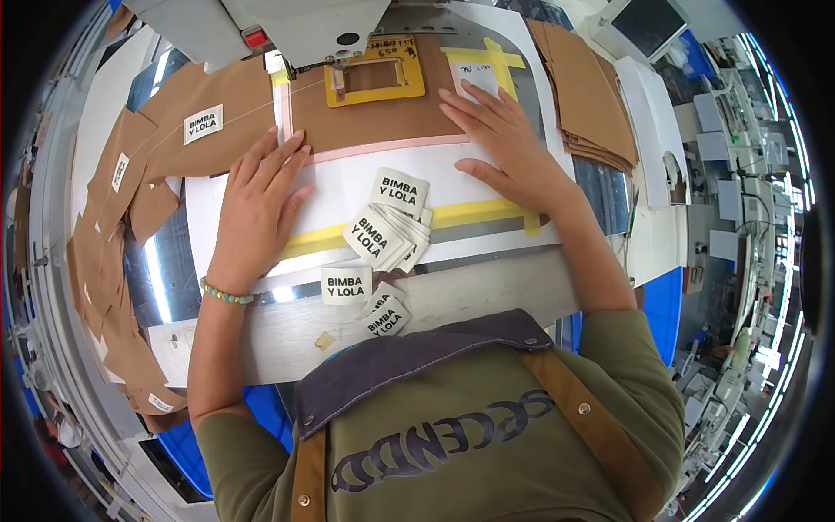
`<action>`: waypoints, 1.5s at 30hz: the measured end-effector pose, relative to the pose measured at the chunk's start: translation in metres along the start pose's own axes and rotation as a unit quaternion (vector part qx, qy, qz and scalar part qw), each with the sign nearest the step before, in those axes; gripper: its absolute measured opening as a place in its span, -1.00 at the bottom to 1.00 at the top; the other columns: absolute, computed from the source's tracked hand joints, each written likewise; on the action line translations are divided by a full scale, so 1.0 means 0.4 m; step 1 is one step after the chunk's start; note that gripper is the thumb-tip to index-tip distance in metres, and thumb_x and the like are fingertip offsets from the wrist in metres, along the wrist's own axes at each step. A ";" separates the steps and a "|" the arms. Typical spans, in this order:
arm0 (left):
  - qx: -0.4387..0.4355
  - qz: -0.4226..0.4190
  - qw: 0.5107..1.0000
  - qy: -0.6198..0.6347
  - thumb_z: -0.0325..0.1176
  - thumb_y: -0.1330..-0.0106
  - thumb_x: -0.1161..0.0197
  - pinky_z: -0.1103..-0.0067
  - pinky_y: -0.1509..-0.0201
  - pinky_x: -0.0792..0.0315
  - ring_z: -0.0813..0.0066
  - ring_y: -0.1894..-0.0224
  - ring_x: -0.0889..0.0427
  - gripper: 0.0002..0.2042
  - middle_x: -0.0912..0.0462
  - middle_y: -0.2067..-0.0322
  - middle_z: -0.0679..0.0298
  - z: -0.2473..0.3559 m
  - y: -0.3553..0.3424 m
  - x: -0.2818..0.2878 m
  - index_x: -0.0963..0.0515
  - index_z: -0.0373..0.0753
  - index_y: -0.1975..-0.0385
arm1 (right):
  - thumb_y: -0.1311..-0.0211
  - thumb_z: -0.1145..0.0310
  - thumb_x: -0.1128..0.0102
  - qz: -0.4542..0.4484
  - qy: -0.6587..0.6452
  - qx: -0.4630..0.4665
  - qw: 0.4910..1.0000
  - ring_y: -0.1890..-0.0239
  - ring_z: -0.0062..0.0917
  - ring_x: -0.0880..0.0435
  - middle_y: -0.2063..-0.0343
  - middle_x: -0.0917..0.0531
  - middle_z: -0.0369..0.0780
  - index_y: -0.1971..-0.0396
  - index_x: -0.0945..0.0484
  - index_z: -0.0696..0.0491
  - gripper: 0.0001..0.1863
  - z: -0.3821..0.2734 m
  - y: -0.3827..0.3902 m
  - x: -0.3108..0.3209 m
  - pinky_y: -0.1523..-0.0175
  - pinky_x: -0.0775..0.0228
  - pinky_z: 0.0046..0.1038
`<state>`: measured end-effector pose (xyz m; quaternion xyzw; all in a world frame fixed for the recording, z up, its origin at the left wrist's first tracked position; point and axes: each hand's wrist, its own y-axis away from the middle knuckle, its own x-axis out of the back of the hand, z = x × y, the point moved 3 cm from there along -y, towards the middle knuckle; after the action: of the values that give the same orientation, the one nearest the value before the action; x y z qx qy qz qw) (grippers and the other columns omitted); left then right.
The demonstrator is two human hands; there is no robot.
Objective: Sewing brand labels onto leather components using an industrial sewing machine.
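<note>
Flanking the brown panel (374, 124), the left hand (255, 200) and the right hand (511, 146) lie spread, grasping nothing visible; the panel sits between and beyond them, partly beneath a yellow clamp frame (377, 98). Uneven fingertip pressure could skew it off the pink border strip (383, 149); a careless wrist could scatter the white labels (381, 233) between the forearms.

Bright, even light fills the middle, which looks sharp. White strip lights (792, 348) glow from two to four o'clock. Glare streaks the table (180, 252) at nine o'clock. Straight edges bend near the black rim.
</note>
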<state>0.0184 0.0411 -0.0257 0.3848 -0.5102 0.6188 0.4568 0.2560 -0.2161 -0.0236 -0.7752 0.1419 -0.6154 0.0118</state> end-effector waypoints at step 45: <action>0.006 -0.023 0.988 0.153 -0.43 -0.45 -0.31 0.21 -0.59 -0.32 0.03 -0.53 -0.43 -0.57 -0.58 -0.42 0.19 0.044 -0.011 0.049 -0.63 -0.20 -0.32 | -0.24 0.14 -0.49 0.052 -0.012 0.125 0.991 0.02 -0.34 -0.75 0.19 -0.76 -0.26 0.21 -0.75 0.03 -0.71 -0.181 -0.004 0.006 -0.09 -0.58 -0.23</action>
<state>0.0173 0.0272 -0.0029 0.3003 -0.4214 0.6630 0.5411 0.1876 -0.2040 -0.0034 -0.7667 0.1040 -0.6173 0.1422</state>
